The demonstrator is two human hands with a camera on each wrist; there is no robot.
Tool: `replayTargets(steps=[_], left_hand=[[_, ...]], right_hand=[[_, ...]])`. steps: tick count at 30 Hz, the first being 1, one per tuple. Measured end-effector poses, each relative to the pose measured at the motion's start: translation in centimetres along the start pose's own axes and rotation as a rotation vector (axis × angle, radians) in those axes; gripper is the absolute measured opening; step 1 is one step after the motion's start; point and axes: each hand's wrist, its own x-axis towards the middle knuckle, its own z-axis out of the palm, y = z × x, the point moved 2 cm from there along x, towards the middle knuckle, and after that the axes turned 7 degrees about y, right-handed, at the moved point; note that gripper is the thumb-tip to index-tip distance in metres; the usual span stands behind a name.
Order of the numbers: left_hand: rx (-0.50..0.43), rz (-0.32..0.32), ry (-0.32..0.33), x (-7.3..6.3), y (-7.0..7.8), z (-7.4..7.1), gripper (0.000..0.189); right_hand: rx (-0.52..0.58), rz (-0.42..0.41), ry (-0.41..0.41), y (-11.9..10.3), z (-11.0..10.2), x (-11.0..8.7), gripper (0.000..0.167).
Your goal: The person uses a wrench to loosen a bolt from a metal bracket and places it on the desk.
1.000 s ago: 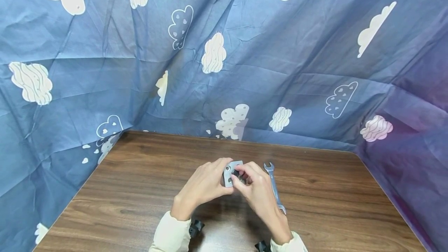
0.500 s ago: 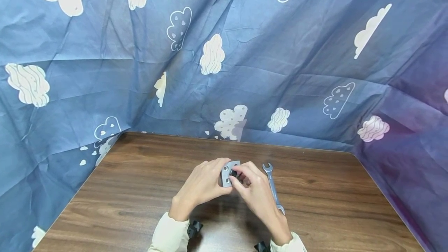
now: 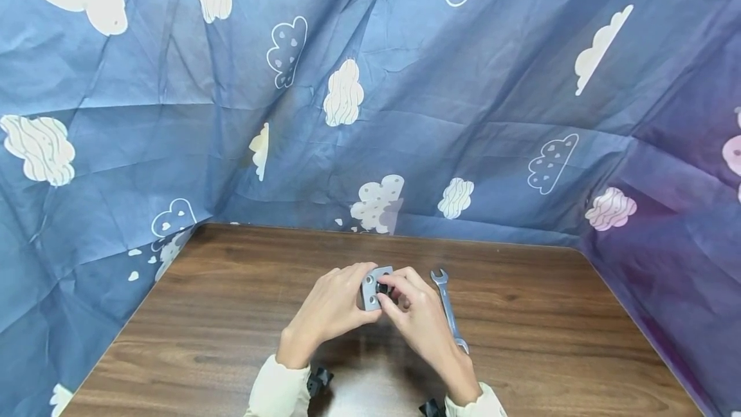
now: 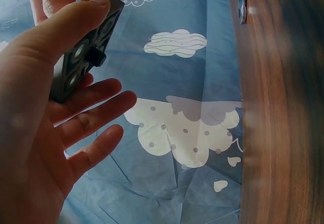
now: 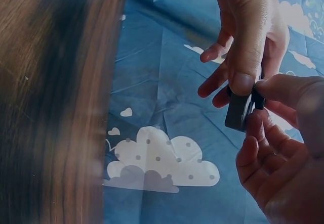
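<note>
In the head view, my left hand (image 3: 331, 306) holds a small grey block (image 3: 366, 291) with round holes by its edges, above the table. The thumb lies along one edge in the left wrist view, and the other fingers are behind the block. My right hand (image 3: 421, 315) pinches a small black knob-like piece (image 3: 381, 288) at the block's face between thumb and fingertips. On the block's other side, a short dark square end (image 4: 96, 56) sticks out from among the holes. Fingertips partly cover the black piece (image 5: 258, 98) in the right wrist view.
An open-ended wrench (image 3: 449, 309) lies on the brown wooden table (image 3: 556, 327) just right of my right hand. Blue cloth (image 3: 463, 95) with white clouds hangs behind the table and along both sides. Black wrist mounts (image 3: 319, 381) show below the sleeves.
The whole head view has shifted slightly, so cloth, wrench and hands all sit a little further left. Both hands keep their grip; my right fingertips have moved slightly on the black piece.
</note>
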Motion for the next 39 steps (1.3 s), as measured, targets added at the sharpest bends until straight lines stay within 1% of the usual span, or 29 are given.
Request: replayTargets(steps=[8, 11, 16, 20, 23, 30, 35, 39], left_hand=[[-0.014, -0.031, -0.039, -0.7, 0.1, 0.6, 0.060], [-0.009, -0.024, -0.045, -0.9, 0.0, 0.7, 0.061], [0.007, -0.003, -0.045, -0.6, -0.1, 0.4, 0.060], [0.007, -0.001, -0.038, -0.3, -0.2, 0.0, 0.063], [0.003, 0.000, -0.044, -0.1, -0.2, -0.1, 0.066], [0.005, 0.001, -0.045, 0.1, -0.2, -0.1, 0.067], [0.001, 0.009, -0.039, 0.0, -0.3, 0.0, 0.067], [0.011, 0.016, -0.031, 0.0, -0.4, 0.0, 0.068]], right_hand=[[0.015, 0.010, -0.015, 0.2, 0.2, -0.9, 0.027], [0.022, 0.005, -0.016, 0.2, 0.3, -1.1, 0.027], [0.034, -0.004, 0.003, 0.3, 0.3, -0.9, 0.032], [0.053, 0.041, 0.040, 0.2, 0.3, -0.5, 0.034], [0.052, 0.074, 0.069, 0.2, 0.3, -0.4, 0.030], [-0.020, 0.089, 0.087, 0.1, 0.5, -0.3, 0.019], [-0.055, 0.086, 0.088, 0.0, 0.6, -0.2, 0.017], [-0.069, 0.066, 0.085, -0.1, 0.7, -0.1, 0.018]])
